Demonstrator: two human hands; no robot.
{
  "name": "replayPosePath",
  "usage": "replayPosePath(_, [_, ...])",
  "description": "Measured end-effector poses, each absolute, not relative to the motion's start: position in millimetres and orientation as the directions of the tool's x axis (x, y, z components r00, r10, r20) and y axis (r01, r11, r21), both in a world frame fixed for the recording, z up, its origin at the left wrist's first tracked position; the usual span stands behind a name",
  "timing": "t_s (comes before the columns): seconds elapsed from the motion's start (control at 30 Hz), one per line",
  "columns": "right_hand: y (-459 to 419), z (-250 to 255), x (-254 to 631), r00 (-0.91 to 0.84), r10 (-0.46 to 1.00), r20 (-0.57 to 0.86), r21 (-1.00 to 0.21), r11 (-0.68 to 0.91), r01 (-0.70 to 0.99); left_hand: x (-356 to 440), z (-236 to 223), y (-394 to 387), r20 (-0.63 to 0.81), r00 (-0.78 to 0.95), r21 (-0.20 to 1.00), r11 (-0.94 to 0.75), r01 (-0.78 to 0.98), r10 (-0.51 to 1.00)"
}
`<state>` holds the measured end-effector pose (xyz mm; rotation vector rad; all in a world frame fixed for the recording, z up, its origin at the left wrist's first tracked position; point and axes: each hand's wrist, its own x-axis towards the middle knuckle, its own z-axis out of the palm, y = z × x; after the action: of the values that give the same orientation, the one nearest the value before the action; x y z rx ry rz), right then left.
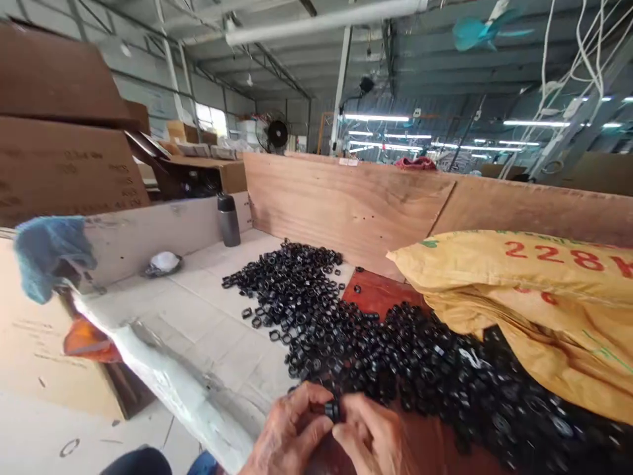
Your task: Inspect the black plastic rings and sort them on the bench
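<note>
Low in the view my left hand (295, 429) and my right hand (370, 432) meet over the table's near edge. Between their fingertips is a small black ring-shaped part (332, 410), pinched from both sides. Its finer detail is hidden by the fingers. Just beyond the hands spreads a large pile of similar black rings (316, 310), running from the table's middle to the lower right. A few loose rings lie apart on its left side.
A yellow sack (494, 270) with red print rests over the pile at right. A wooden board (346, 198) walls the back. A dark bottle (228, 221) stands in the far left corner. Cardboard boxes (64, 165) and a blue cloth (52, 254) are at left.
</note>
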<state>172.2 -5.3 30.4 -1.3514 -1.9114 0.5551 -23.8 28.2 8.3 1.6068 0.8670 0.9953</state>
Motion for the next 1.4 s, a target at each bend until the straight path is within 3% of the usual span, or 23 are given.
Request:
replayPosePath(0.13, [-9.4,56.9,173.0,-0.214,0.959,0.184,-0.754,0.277,0.596,-25.7,15.5,26.6,0.159,0.390,0.954,-0.243,0.177,0.907])
replayPosePath(0.37, [-8.2,50.2,179.2,-0.137,0.970,0.201,-0.782,0.243,0.574,-25.4,11.0,29.3,0.195,0.448,0.904,-0.337,0.263,0.873])
replayPosePath(0.57, [-8.1,45.8,174.3,-0.188,0.929,0.319,-0.776,0.370,0.511,-24.4,18.0,28.0,0.126,0.392,0.954,-0.220,0.203,0.911])
replayPosePath(0.63, [-8.1,44.0,170.6,-0.128,0.965,0.231,-0.844,0.264,0.467,-23.0,14.6,27.4,0.171,0.380,0.929,-0.277,0.245,0.909])
replayPosePath(0.77, [-8.1,43.4,166.7,-0.045,0.996,-0.074,-0.957,-0.058,0.284,-21.4,2.7,23.2,0.357,0.427,0.800,-0.508,0.319,0.831])
replayPosePath(0.9, [-9.5,48.9,171.6,-0.183,0.969,-0.165,-0.964,-0.119,0.236,-33.0,15.7,14.6,0.351,0.499,0.768,-0.549,0.331,0.792])
replayPosePath(0.97, [-9.6,49.5,174.9,-0.246,0.958,-0.147,-0.935,-0.054,0.349,-44.9,31.8,9.8,0.281,0.610,0.769,-0.554,0.319,0.741])
replayPosePath(1.07, [-6.8,44.2,177.9,-0.165,0.986,0.022,-0.834,0.109,0.542,-62.3,51.2,5.9,0.179,0.726,0.736,-0.580,0.349,0.664])
replayPosePath(1.17, [-2.7,35.4,178.9,-0.105,0.986,0.133,-0.750,0.169,0.640,-70.7,51.8,8.4,0.157,0.808,0.752,-0.599,0.276,0.568])
replayPosePath(1.23, [-1.6,30.5,179.5,-0.144,0.975,0.166,-0.710,0.220,0.669,-70.2,43.7,11.8,0.164,0.760,0.781,-0.553,0.289,0.629])
replayPosePath(1.33, [-2.2,25.1,181.6,-0.268,0.945,0.187,-0.678,0.322,0.661,-61.8,31.2,15.5,0.129,0.506,0.786,-0.399,0.472,0.853])
replayPosePath(1.4, [-2.3,22.1,184.3,-0.280,0.942,0.188,-0.664,0.332,0.670,-52.7,27.1,17.0,0.100,0.422,0.763,-0.341,0.550,0.901])
